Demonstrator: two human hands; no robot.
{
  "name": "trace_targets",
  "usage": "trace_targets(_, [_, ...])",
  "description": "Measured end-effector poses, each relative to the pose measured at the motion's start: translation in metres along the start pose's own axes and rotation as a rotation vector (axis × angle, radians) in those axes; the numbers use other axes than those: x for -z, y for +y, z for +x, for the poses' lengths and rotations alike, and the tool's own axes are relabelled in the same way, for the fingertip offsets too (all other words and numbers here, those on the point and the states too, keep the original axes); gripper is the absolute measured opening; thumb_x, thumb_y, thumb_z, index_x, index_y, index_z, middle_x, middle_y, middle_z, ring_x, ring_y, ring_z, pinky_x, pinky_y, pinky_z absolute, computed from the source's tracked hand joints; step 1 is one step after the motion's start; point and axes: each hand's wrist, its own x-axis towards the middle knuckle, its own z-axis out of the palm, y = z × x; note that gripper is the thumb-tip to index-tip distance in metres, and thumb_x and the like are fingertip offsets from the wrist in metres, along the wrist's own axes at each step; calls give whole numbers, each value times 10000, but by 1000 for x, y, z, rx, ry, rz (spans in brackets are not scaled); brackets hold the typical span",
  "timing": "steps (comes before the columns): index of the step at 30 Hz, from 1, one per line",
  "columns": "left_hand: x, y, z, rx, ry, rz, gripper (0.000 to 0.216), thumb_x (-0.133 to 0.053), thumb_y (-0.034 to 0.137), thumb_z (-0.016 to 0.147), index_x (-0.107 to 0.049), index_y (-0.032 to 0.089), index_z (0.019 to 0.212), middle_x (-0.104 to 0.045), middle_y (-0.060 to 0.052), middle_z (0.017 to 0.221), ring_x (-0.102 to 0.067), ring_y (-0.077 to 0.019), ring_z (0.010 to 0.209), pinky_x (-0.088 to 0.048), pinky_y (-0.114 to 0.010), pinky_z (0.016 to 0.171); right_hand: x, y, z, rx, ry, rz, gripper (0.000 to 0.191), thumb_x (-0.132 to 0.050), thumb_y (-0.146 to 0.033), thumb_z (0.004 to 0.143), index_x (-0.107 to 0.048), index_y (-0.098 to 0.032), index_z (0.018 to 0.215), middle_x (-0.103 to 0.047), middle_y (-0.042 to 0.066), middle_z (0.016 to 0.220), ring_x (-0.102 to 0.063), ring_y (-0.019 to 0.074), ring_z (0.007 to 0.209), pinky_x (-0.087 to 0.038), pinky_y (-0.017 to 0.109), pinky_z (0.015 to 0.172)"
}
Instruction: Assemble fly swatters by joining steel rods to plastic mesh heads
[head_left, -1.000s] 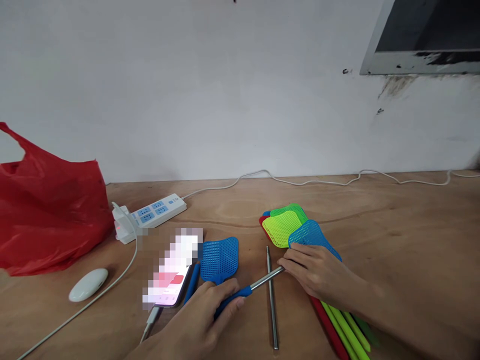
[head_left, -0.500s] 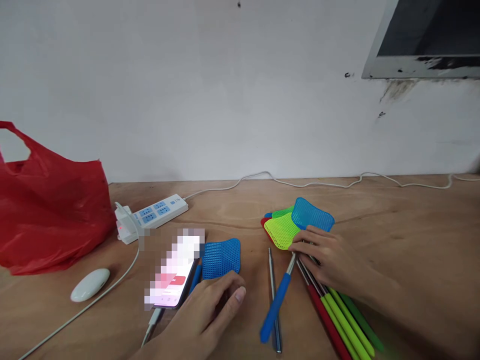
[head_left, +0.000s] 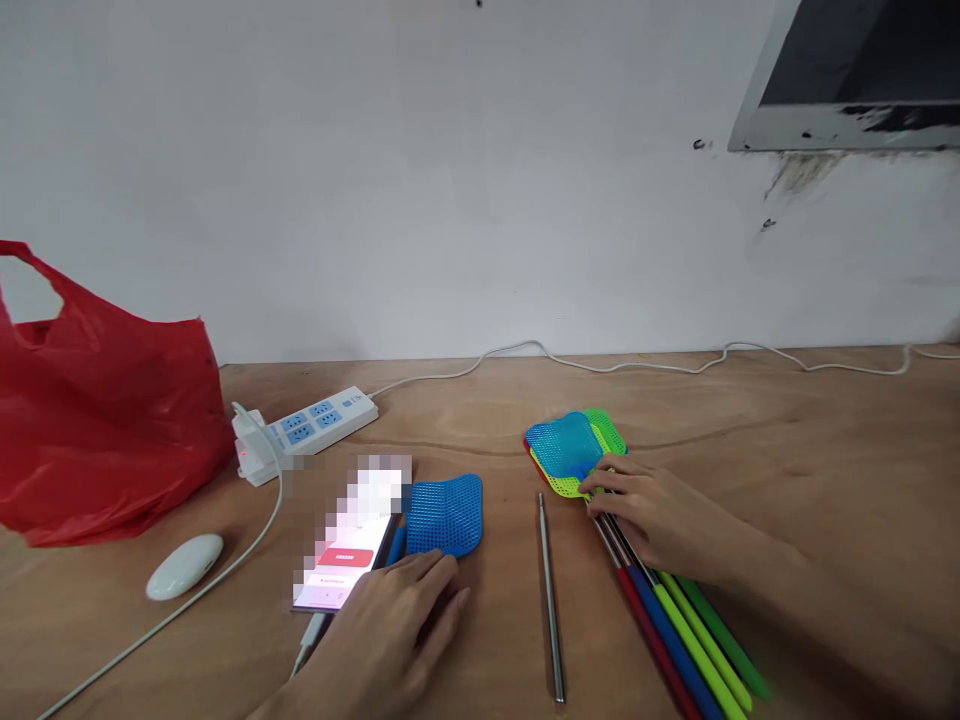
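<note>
My right hand (head_left: 637, 505) is closed on the neck of a blue fly swatter (head_left: 564, 446), whose mesh head lies over green, yellow-green and red ones. Red, blue, yellow-green (head_left: 697, 640) and green handles fan out side by side below that hand. My left hand (head_left: 394, 620) rests on the table with thumb and fingers apart, just below another blue fly swatter (head_left: 444, 515); it seems to hold nothing. Between the hands lies a thin metal rod (head_left: 550, 600).
A lit phone (head_left: 349, 555) on a charging cable lies beside my left hand. Farther left are a white power strip (head_left: 322, 422), a white rounded object (head_left: 184, 567) and a red plastic bag (head_left: 112, 420). A white cord (head_left: 645, 366) runs along the wall.
The blue fly swatter in my right hand has swung into line with the stack, its handle now between the red and yellow-green ones. My left hand has moved slightly down and left.
</note>
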Motion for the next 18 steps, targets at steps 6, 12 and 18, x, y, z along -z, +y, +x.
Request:
trace_targets(6, [10, 6, -5, 57, -15, -44, 353, -292, 329, 1017, -569, 223, 825, -674, -50, 846, -658, -221, 747, -447, -300, 614, -3, -9, 7, 5, 25, -39, 235, -541, -19, 818, -709, -176, 867, -716, 106, 1033, -622, 280, 1007, -539, 472, 915])
trace_targets(12, [18, 3, -16, 150, 34, 162, 401, -270, 265, 979, -666, 208, 968, -716, -106, 998, -698, -271, 839, -547, -383, 687, -10, -23, 14, -5, 6, -37, 213, -552, -48, 828, -688, -176, 929, -686, 104, 1031, -586, 299, 1046, -512, 482, 938])
trace_targets(18, [13, 3, -21, 75, 35, 357, 451, -288, 155, 955, -735, 210, 982, -744, -112, 1017, -704, -283, 915, -587, -398, 774, -18, -48, 19, 15, -72, 72, 348, -517, -59, 853, -644, -179, 1155, -656, 105, 1057, -578, 286, 1054, -468, 501, 990])
